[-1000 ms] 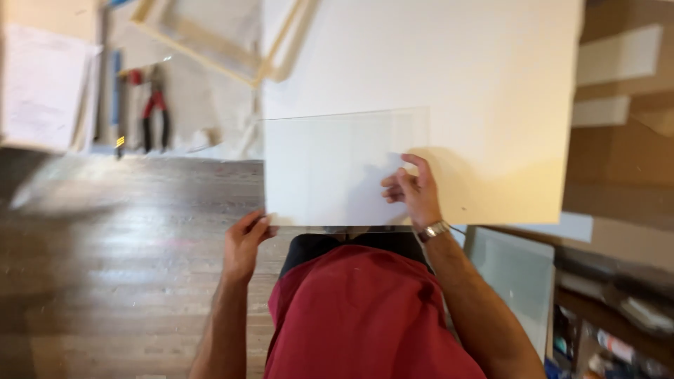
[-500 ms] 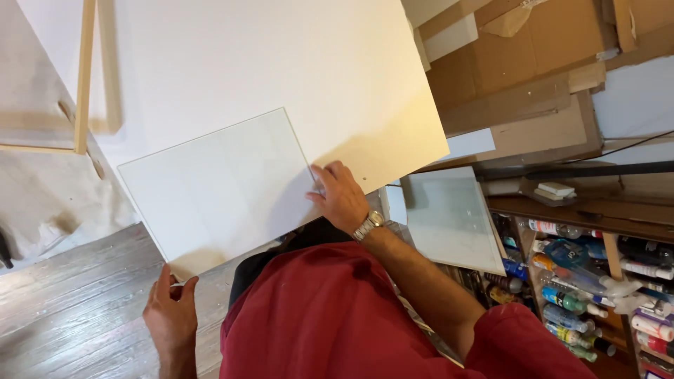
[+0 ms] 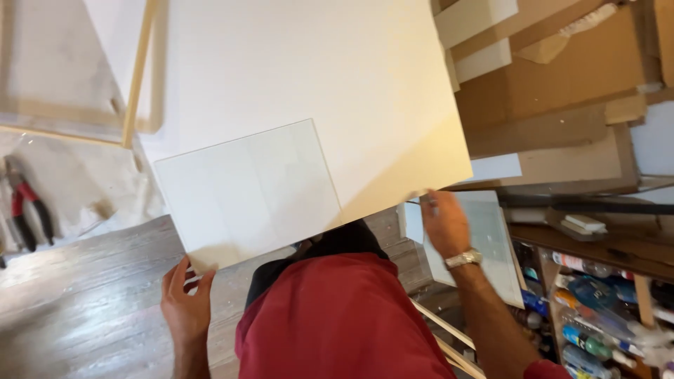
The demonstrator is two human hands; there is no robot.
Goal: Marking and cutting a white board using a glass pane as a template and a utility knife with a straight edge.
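A glass pane (image 3: 249,189) on the white board (image 3: 295,77) is gripped at its near corner by the left hand (image 3: 184,302); the right hand (image 3: 444,224), curled shut, is held beside the board's edge.

One head-worn camera looks steeply down, close over the person's lap. It faces a white board (image 3: 295,91) and wooden floor (image 3: 77,295).

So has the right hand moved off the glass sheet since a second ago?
Yes. The right hand has left the glass sheet and now sits past the white board's lower right corner, towards the shelf.
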